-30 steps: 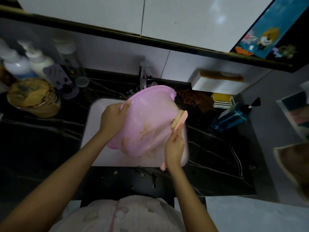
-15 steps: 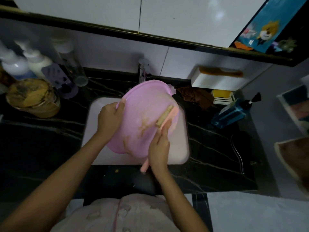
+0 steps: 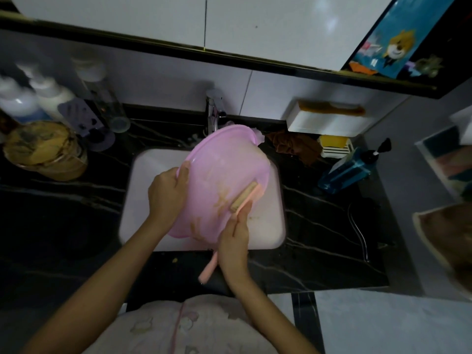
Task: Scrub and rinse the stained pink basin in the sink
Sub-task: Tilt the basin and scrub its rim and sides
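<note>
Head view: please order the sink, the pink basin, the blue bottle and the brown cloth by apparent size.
1. Sink
2. Pink basin, tilted up nearer the camera, so it looks enlarged
3. Blue bottle
4. Brown cloth, only slightly smaller than the bottle

Dim room: black marble counter [image 3: 63, 226], white cabinets [image 3: 153, 19].

The pink basin [image 3: 219, 162] stands tilted over the white sink [image 3: 143, 190], brown stains [image 3: 221, 200] smeared inside it; a pink-handled brush [image 3: 244, 195] lies against its right wall.
</note>
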A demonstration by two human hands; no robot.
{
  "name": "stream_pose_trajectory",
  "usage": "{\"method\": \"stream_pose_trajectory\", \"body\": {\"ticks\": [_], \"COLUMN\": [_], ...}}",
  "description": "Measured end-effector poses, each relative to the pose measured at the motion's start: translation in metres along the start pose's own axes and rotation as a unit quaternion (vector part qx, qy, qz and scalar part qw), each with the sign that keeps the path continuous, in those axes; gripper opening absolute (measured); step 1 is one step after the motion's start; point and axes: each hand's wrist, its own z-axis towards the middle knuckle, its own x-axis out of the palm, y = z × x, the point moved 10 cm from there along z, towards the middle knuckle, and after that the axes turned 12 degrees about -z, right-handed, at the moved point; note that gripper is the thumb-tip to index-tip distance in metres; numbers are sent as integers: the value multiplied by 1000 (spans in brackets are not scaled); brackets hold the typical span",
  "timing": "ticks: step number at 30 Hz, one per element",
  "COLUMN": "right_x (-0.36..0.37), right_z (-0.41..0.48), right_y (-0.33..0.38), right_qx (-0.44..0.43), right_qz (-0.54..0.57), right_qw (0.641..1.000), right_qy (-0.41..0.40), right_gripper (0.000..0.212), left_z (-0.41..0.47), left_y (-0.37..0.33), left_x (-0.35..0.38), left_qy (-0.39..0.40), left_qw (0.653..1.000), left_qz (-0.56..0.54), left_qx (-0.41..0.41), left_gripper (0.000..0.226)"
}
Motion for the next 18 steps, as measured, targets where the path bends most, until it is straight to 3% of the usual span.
{"method": "stream_pose_trajectory", "body": {"ticks": [2,5,10,15,18], "right_x": [1,-9,-19,-64,-94], "right_z": [-7,25,17,61,92], "right_y": [-1,-32,5,-31,-22], "right_qx": [-30,55,-40,38,9], "right_qz": [6,1,-8,0,-18], "right_qw": [999,998,999,995,997], "right_qy": [9,-10,-37,-93,-71], "right_gripper": [56,55,56,45,44], "left_z": [1,-5,-6,-9,-11], "left_y": [2,-4,-5,-8,-11], "left_x": [-2,3,2,2,4], "left_qy": [0,7,4,16,19], "left_qw": [1000,1000,1000,1000,999], "left_qz": [2,0,3,6,22], "left_qx": [-3,0,-5,10,17], "left_gripper": [56,51,50,51,48]}}
